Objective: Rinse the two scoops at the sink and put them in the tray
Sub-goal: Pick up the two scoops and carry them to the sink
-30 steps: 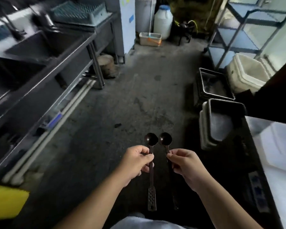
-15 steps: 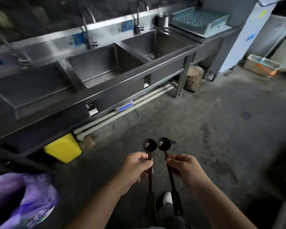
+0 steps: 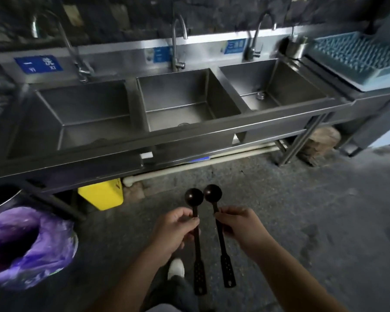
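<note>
A: What are the hands doing in the head view?

B: The left hand [image 3: 175,230] is pinched around the upper handle of the left scoop [image 3: 196,238], thumb and fingers closed on it just under the bowl. The right hand [image 3: 239,227] grips the right scoop [image 3: 221,239] the same way, at about the same height.

A: How do the scoops sit in those grips?

B: Both are dark and long-handled. The round bowls stick up beyond the fingers and look to be touching or nearly so. The handles hang down toward the person, and their flat, perforated ends are clear of the hands.

A: And what lies past the hands?

B: Ahead of the bowls is a steel sink [image 3: 185,100] with three basins, well apart from the scoops, each basin with a tap [image 3: 178,39] behind it. Further right of the right-hand grip, a blue tray [image 3: 356,57] with pegs sits on the counter beside the last basin, next to a small metal cup [image 3: 296,47].

A: Anything nearer?

B: Left of the left-hand grip, a yellow bin [image 3: 101,194] sits under the sink, and a bin with a purple bag [image 3: 32,246] stands lower left. A white shoe [image 3: 176,267] shows just below the left wrist.
</note>
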Motion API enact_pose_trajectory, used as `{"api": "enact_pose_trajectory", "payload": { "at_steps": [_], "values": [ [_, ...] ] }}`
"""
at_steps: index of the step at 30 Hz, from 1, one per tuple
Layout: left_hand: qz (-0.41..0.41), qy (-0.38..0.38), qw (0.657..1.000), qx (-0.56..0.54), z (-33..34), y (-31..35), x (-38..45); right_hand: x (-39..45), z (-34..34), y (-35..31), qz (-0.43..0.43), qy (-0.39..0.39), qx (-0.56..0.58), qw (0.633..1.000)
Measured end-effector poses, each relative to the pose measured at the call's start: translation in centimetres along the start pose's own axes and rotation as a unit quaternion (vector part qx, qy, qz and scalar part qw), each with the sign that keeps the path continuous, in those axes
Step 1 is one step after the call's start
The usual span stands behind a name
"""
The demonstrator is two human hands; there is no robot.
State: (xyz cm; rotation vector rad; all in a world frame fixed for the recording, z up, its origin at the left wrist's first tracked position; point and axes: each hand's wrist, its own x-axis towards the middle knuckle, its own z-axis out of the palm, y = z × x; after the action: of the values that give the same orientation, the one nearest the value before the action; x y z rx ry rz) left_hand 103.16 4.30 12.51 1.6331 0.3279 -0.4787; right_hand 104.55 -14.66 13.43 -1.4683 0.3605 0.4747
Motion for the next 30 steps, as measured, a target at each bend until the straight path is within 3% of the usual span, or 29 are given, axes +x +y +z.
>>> {"api": "enact_pose_trajectory", "payload": {
  "at_steps": [6,13,17,24,30],
  "values": [
    [0.021,0.034,0.999,-0.028,-2.6,3.9,10.0,10.5,1.2,-4.9,-0.005,-0.036,-0.04,0.999],
    [0.035,0.033,0.999,-0.018,-7.2,11.5,21.9,22.7,3.3,-13.0,-0.017,-0.013,-0.038,0.999],
    [0.018,0.046,0.998,-0.027,-9.0,15.6,27.8,28.3,3.9,-17.0,-0.026,-0.045,-0.022,0.998],
    [0.005,0.077,0.996,-0.039,-8.9,19.7,38.4,40.4,2.4,-21.6,0.011,-0.037,-0.036,0.999],
    [-0.057,0.134,0.988,-0.042,-9.6,22.9,48.4,51.5,-0.5,-26.0,0.055,-0.069,-0.053,0.995]
  ]
}}
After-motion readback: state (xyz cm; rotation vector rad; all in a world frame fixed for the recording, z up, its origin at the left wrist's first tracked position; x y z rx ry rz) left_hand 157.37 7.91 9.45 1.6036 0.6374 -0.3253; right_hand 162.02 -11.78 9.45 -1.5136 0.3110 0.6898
